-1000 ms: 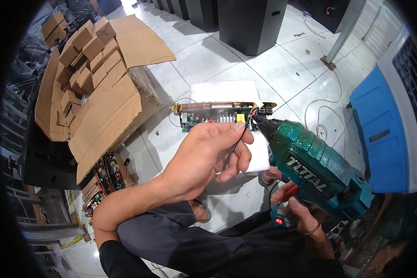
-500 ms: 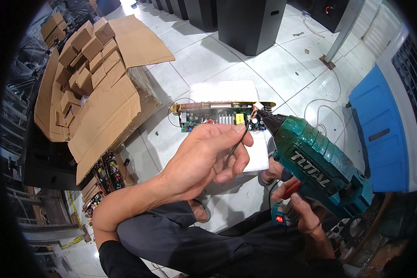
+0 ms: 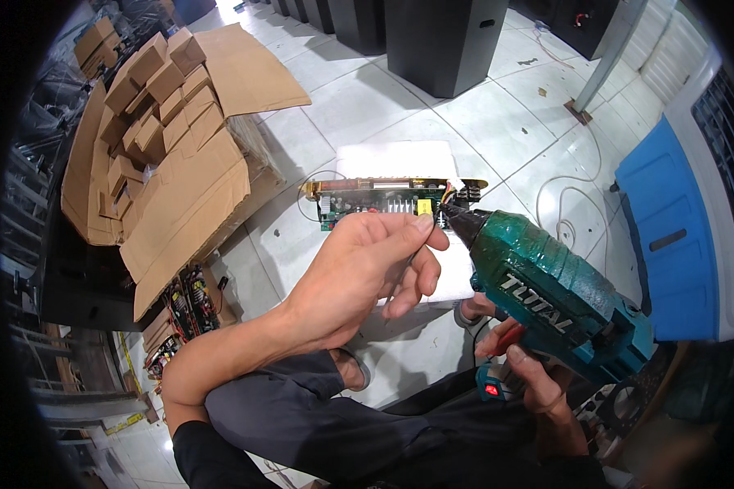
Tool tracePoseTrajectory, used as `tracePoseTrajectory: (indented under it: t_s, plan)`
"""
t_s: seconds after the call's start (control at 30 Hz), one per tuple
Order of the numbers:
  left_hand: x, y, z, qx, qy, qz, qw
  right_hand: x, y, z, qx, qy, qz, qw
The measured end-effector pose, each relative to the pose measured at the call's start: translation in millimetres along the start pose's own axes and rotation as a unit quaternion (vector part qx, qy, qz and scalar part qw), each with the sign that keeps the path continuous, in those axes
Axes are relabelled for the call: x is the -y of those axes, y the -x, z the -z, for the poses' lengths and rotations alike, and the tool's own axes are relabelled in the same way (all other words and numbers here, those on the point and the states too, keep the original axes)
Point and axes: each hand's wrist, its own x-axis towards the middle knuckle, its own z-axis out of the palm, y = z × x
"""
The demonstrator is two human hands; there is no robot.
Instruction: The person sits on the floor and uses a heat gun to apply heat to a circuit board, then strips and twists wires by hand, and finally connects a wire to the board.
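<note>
A teal glue gun with a black nozzle is in my right hand, whose fingers wrap its handle at the red trigger. Its nozzle tip points at the right part of a green circuit board with a gold-coloured edge strip. Close to the tip, a white plug with several coloured wires stands at the board. My left hand pinches a thin dark cable between thumb and forefinger, just in front of the board's yellow part. The board rests on a white foam block.
On the left stands an open carton full of small brown boxes, with more circuit boards beside it. Tall black cabinets line the far side. A blue and white appliance stands at right, near a loose white cord on the tiles.
The glue gun has shifted slightly left and downward, its tip now lower beside the coloured wires. My left hand stays almost in place, holding the cable.
</note>
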Motion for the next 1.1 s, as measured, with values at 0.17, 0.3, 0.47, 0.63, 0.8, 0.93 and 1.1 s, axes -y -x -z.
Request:
tracePoseTrajectory:
  t_s: [0.17,0.3,0.47,0.63,0.8,0.93,1.1]
  plan:
    - [-1,1,-1,-0.006,-0.011,0.002,1.0,-1,3,3,-0.022,-0.023,-0.025,0.999]
    - [-1,1,-1,-0.011,-0.023,-0.002,1.0,-4,3,3,-0.023,-0.018,-0.013,0.999]
    - [1,0,1,-0.012,-0.031,-0.016,0.999,3,1,1,-0.006,-0.016,-0.012,1.0]
    - [2,0,1,-0.017,-0.042,-0.034,0.998,1,4,-1,-0.026,-0.033,-0.012,0.999]
    - [2,0,1,-0.021,-0.048,-0.041,0.998,4,4,-2,-0.033,-0.029,-0.033,0.999]
    - [2,0,2,-0.022,-0.056,-0.047,0.997,0,3,1,-0.011,-0.027,-0.026,0.999]
    - [0,1,0,-0.044,-0.064,-0.048,0.996,7,4,-3,-0.039,-0.028,-0.028,0.998]
